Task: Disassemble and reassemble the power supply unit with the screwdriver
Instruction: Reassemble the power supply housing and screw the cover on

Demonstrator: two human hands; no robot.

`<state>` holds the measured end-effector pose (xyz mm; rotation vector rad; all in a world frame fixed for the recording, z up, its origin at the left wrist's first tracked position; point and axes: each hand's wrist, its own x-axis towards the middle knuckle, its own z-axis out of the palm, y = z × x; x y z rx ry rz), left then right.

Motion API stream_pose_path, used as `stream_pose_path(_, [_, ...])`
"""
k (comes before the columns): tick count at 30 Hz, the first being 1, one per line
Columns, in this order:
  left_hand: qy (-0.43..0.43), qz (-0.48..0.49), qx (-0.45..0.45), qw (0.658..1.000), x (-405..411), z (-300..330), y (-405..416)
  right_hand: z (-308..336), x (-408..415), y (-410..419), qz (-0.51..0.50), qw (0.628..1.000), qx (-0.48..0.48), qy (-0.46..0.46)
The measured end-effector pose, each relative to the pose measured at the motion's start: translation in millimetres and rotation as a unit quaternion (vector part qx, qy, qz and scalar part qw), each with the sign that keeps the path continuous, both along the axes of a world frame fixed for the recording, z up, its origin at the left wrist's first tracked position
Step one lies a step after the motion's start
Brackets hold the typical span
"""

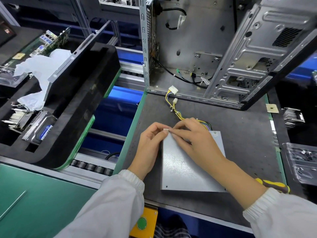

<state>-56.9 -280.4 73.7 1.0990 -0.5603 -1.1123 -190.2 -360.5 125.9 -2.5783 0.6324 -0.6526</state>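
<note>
Assembly-line bench, dark grey mat [240,134] with green edging; roller conveyor runs along the left side. An open computer chassis [205,48] stands at the far edge of the mat.

Power supply unit [187,169] lies flat on the mat, near edge, plain grey panel up. Long axis runs toward and away from the person; the cable end points away, toward the chassis. Its wire bundle [176,112], yellow and mixed colours, trails from the far end to white connectors [173,90] by the chassis lip.

Left hand [151,143] and right hand [193,140] meet at the unit's far left corner, fingertips together, both pinching a small white piece [166,129] there; what it is cannot be told.

Screwdriver [274,185], yellow-and-black handle, lies on the mat behind the right forearm, partly hidden.

Black foam tray [77,100] of parts on the conveyor, left.
</note>
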Motion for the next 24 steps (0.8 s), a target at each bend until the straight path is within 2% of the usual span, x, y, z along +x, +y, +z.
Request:
stream_pose_path(9, [0.0,0.016,0.017,1.0,-2,0,-2,4,11,-7,-0.027,1.0,-0.008,-0.009])
stream_pose_path(11, [0.0,0.018,0.02,1.0,-2,0,-2,5,11,-11,-0.016,1.0,0.009,-0.013])
stream_pose_path(15, [0.009,0.016,0.02,1.0,-2,1,-3,6,12,-18,0.025,0.999,-0.019,0.032])
stream_pose_path(18, [0.027,0.019,0.013,0.999,-2,1,-2,7,16,-26,0.045,0.998,0.007,0.043])
stream_pose_path(24, [0.044,0.027,0.018,0.998,-5,1,-2,3,13,-27,0.038,0.999,0.034,-0.003])
